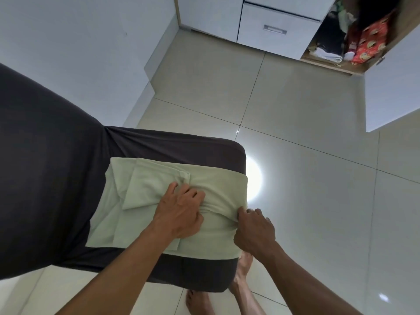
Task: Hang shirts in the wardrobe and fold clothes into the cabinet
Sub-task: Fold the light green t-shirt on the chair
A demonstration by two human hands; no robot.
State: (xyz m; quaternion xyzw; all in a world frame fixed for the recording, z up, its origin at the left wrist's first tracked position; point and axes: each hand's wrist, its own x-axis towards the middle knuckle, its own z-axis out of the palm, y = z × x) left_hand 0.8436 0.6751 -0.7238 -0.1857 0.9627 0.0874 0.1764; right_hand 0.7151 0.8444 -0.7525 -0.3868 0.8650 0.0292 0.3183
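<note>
Left hand (179,214) presses flat on pale green garment (218,185) atop dark bed (159,142); right hand (253,230) pinches its rt edge

No text, label, brand, number or sign can be read anywhere in the head view. The one printed surface is the red patterned package (369,40) standing in the open cabinet (327,62). It carries round yellow and white marks (possibly a logo or a repeated motif), but they are too small and blurred to make out as letters. The folded white and dark clothes just left of that package show no tags or print. The white drawer front further left of the package bears only a plain metal handle (275,29), without lettering.
</note>
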